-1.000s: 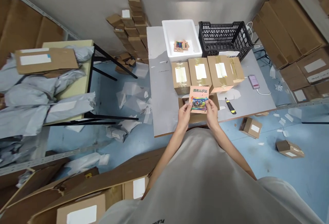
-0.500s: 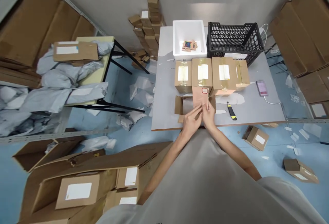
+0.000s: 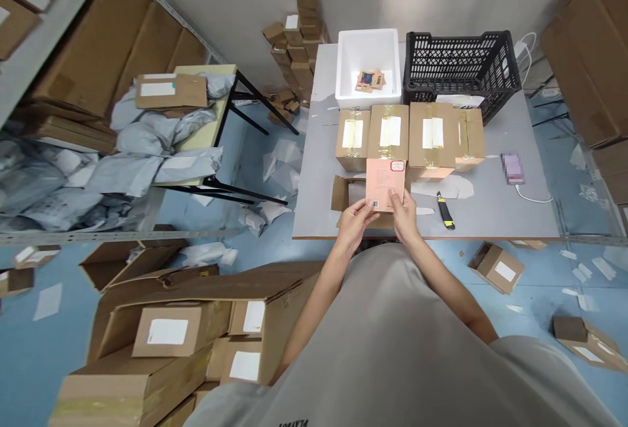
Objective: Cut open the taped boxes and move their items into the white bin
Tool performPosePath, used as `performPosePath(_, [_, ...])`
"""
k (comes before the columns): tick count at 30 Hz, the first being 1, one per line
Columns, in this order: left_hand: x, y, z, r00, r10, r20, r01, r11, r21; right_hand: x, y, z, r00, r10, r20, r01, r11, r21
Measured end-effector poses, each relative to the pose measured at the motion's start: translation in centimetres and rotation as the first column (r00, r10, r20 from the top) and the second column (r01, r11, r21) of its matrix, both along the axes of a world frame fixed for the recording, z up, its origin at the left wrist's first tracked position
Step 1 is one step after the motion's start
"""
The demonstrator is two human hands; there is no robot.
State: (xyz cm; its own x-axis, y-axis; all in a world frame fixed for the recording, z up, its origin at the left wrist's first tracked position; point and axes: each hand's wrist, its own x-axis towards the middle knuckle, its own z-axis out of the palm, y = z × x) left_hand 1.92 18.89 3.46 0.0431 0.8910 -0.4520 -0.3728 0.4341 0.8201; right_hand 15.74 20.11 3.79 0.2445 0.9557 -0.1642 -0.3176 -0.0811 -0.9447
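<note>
A pink booklet (image 3: 383, 182) with a red-edged label at its top and a barcode at its lower left lies flat between my hands, facing me. My left hand (image 3: 354, 221) pinches its lower left corner. On the lower right edge, my right hand (image 3: 405, 218) grips it with the thumb on the face. Beneath the booklet an open cardboard box (image 3: 342, 195) stands at the table's front edge, partly covered by it. Just behind are several taped cardboard boxes (image 3: 432, 133) with white labels. To the right of my right hand rests a black and yellow utility knife (image 3: 445, 211).
At the back of the table (image 3: 495, 211) stand a white foam box (image 3: 344, 67) with small cards inside and a black plastic crate (image 3: 456, 64). A phone (image 3: 513, 169) on a cable lies at the right. A large carton (image 3: 275, 283) of boxes is at lower left.
The booklet has been turned so that its wide face shows. My hands have moved apart to its two lower sides. The view has shifted slightly.
</note>
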Motion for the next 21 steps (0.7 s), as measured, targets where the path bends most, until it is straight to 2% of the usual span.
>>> performPosePath(5, [0.8, 0.3, 0.2, 0.99, 0.135, -0.028, -0.134, 0.99, 0.034, 1.1, 0.5, -0.2, 0.994, -0.045, 0.095, 0.041, 0.998, 0.047])
performPosePath(7, [1.0, 0.4, 0.3, 0.972, 0.216, -0.094, -0.208, 0.974, 0.09, 1.3, 0.5, -0.1, 0.978, -0.101, 0.185, 0.084, 0.992, 0.097])
performPosePath(9, [1.4, 0.4, 0.6, 0.942, 0.268, -0.202, -0.234, 0.956, 0.179, 1.0, 0.2, 0.0, 0.969, -0.092, 0.229, 0.069, 0.992, 0.106])
performPosePath(11, [2.0, 0.2, 1.1, 0.905, 0.28, -0.322, -0.186, 0.938, 0.294, 0.5, -0.2, 0.2, 0.98, -0.002, 0.198, -0.014, 0.997, 0.079])
performPosePath(13, [2.7, -0.2, 1.7, 0.864, 0.257, -0.433, -0.057, 0.904, 0.424, 0.0, -0.4, 0.2, 0.985, 0.071, 0.156, -0.081, 0.995, 0.056])
performPosePath(15, [3.5, -0.5, 2.2, 0.82, 0.226, -0.526, 0.1, 0.848, 0.52, 0.0, -0.2, 0.1, 0.985, 0.071, 0.156, -0.079, 0.996, 0.049])
performPosePath(17, [3.8, -0.5, 2.5, 0.781, 0.183, -0.597, 0.23, 0.805, 0.547, 0.7, 0.3, 0.1, 0.986, 0.019, 0.164, -0.029, 0.998, 0.057])
performPosePath(19, [3.7, -0.2, 2.6, 0.768, 0.159, -0.62, 0.265, 0.803, 0.534, 1.7, 1.0, 0.1, 0.99, -0.018, 0.138, 0.009, 0.998, 0.067])
performPosePath(21, [3.1, 0.6, 2.5, 0.796, 0.179, -0.578, 0.178, 0.843, 0.507, 2.6, 1.6, 0.3, 0.995, -0.013, 0.101, 0.005, 0.997, 0.078])
